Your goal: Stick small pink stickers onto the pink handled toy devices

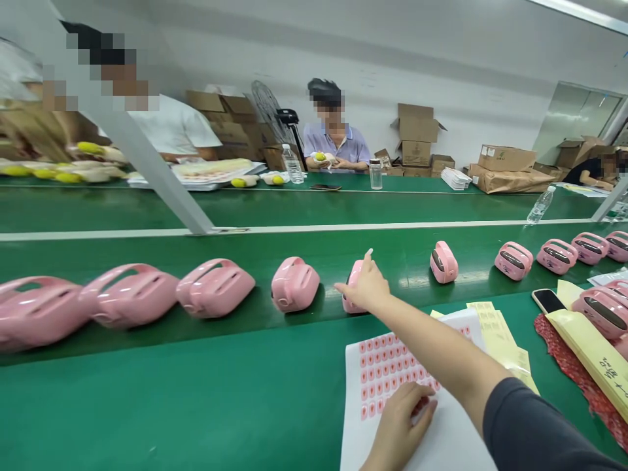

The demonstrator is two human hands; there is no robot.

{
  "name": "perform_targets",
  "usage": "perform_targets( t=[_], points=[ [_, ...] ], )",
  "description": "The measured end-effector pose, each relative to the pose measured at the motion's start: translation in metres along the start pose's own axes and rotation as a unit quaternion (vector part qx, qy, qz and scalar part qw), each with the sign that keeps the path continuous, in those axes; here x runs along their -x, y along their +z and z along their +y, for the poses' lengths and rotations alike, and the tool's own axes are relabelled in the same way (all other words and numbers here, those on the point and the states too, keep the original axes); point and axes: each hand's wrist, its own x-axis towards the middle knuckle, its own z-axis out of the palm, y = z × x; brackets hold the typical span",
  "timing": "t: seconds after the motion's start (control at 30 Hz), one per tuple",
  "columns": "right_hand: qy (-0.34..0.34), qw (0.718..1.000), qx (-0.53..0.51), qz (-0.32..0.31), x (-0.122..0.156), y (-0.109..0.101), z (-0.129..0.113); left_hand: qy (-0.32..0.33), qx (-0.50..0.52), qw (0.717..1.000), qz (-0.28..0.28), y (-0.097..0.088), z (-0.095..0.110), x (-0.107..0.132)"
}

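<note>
My right hand reaches across a green belt to a pink plastic housing with a handle, covering most of it. Its thumb points left and one finger points up, with a pale tip; the fingers are spread. Below, my left hand rests on a white sheet of small pink-red stickers. Its fingers are loosely bent, with a gap between thumb and forefinger. Left of my right hand sits another pink housing; to the right, one with a dark oval panel stands apart.
More pink housings line the belt both ways. Yellowish backing sheets, a phone and red bubble wrap lie at right. A slanted metal post and a bottle stand beyond; co-workers sit opposite.
</note>
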Motion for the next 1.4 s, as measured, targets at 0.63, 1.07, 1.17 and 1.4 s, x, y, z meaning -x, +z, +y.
perform_targets(
  t=[0.63,1.07,1.17,1.4],
  points=[
    [0.04,0.878,-0.472,-0.064,0.168,-0.054,0.091,-0.114,0.609,0.78,0.087,-0.019,-0.017,0.026],
    [0.171,0.979,-0.096,0.053,0.211,-0.155,0.236,-0.203,0.648,0.719,0.144,-0.013,-0.019,0.015],
    [0.177,0.981,-0.068,0.048,0.212,-0.144,0.242,-0.228,0.635,0.719,0.169,-0.015,-0.009,0.005],
    [0.159,0.978,-0.134,0.021,0.219,-0.144,0.248,-0.3,0.55,0.725,0.287,-0.019,0.044,-0.01]
  ],
)
